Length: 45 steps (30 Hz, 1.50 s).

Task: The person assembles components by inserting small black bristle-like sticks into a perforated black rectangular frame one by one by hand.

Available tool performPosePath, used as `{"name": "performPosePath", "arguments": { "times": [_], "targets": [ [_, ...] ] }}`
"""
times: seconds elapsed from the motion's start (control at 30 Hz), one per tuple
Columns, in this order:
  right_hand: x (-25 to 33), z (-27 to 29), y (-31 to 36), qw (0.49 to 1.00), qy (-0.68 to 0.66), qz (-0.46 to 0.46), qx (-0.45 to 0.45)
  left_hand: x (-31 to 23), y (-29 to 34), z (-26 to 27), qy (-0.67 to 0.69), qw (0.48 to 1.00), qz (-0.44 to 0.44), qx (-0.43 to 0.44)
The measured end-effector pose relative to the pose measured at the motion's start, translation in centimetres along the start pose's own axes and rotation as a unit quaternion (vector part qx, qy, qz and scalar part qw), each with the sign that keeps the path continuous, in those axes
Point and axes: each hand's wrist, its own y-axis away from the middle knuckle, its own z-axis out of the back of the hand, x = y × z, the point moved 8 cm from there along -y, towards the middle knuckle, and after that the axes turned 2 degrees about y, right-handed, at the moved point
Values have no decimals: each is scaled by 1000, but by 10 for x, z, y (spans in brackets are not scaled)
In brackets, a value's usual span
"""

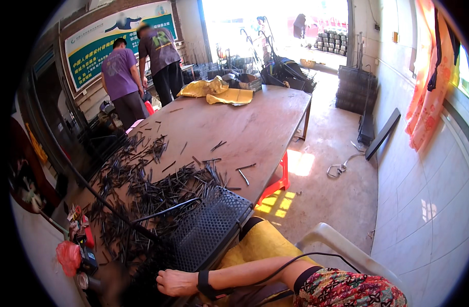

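My right hand (176,282) comes in from the right at the lower edge, a dark band on its wrist. Its fingers are curled beside a dark mass under the basket, and what they hold is hidden. A brownish smear (114,282) left of it may be my left hand; its fingers cannot be made out. Just beyond my right hand, a black perforated basket (210,225) sits tilted at the table's near corner. Dark, thin metal pieces (137,197) lie heaped on the brown table (244,123). A long black rod (99,193) slants across the heap.
Yellow cloth-like sheets (229,96) lie at the table's far end. A red stool (278,181) stands under its right side, and a pale chair arm (341,250) is close to my elbow. Two people (123,82) stand at the far left. Dark stacked racks (353,88) stand by the right wall.
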Motion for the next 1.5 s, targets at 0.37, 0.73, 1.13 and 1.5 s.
{"name": "performPosePath", "arguments": {
  "times": [0.37, 0.73, 1.13, 1.5],
  "targets": [
    [14, 9, 41, 985, -121, -118, -16, -2, -14, 12, -61, 992, -103, 50],
    [5, 13, 125, 837, -434, -330, -41, 17, -9, -7, -9, 998, 4, 61],
    [-8, 37, 175, 749, -392, -465, -264, 30, -31, 17, 112, 991, -3, 67],
    [71, 51, 116, 991, -112, 67, 29, 20, -26, -2, 130, 984, 11, 119]
  ]
}}
